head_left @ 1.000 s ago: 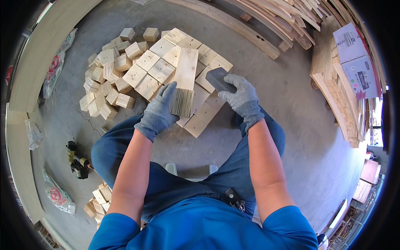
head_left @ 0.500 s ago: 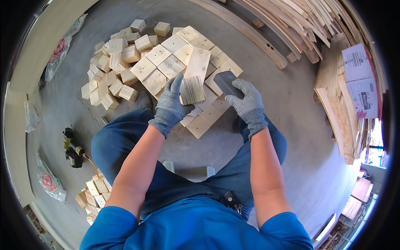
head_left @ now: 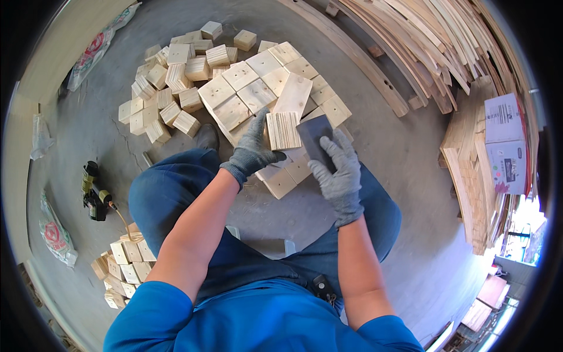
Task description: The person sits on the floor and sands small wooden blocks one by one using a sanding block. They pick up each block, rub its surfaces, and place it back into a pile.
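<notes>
In grey knitted gloves, both my hands are closed on things above a flat layer of square wooden blocks [head_left: 258,94]. My left hand [head_left: 255,149] grips a wooden block [head_left: 284,130] by its left side, thumb below; its striped grain face is toward me. Held in my right hand [head_left: 339,173] is a dark grey rectangular sanding block [head_left: 316,138]. Its upper left edge is right beside the wooden block's right side; whether they touch I cannot tell. A longer flat wooden piece [head_left: 295,92] lies on the layer just behind the held block.
Loose wooden blocks [head_left: 176,76] are heaped at the far left, and more blocks [head_left: 129,261] are stacked at the near left. A nail gun [head_left: 94,193] with a hose lies by my left knee. Long boards [head_left: 404,47] and a carton [head_left: 505,144] stand at the right.
My right hand has come left with the sanding block, now turned more lengthwise and close to the wooden block. The wooden block has tilted more upright in my left hand. The view has shifted slightly.
</notes>
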The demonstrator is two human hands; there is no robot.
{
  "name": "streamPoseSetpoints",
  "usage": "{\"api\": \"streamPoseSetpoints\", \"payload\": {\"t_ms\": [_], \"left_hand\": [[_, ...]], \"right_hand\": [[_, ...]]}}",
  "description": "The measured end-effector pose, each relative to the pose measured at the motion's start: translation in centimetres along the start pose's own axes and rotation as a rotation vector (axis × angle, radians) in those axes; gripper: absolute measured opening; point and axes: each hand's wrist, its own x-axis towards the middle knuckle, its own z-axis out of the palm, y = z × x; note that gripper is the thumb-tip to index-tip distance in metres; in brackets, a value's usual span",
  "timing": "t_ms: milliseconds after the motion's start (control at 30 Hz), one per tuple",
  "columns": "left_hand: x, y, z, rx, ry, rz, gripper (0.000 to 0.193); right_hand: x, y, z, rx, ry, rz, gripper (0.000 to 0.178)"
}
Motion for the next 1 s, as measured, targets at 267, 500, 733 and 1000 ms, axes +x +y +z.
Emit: {"api": "streamPoseSetpoints", "payload": {"t_ms": [267, 500, 733, 1000], "left_hand": [[0.5, -1.3, 0.4, -0.097, -0.001, 0.042, 0.118], [0.2, -0.9, 0.3, -0.107, 0.029, 0.065, 0.120], [0.2, -0.3, 0.1, -0.114, -0.003, 0.037, 0.121], [-0.2, 0.5, -0.1, -0.116, 0.026, 0.049, 0.117]], "right_hand": [[-0.5, -1.9, 4.2, -0.464, -0.075, -0.018, 0.063], [8.8, 0.0, 7.2, -0.489, -0.102, 0.063, 0.056], [6.7, -0.8, 6.6, -0.530, -0.108, 0.027, 0.057], [-2.9, -2.9, 4.5, -0.461, -0.101, -0.060, 0.058]]}}
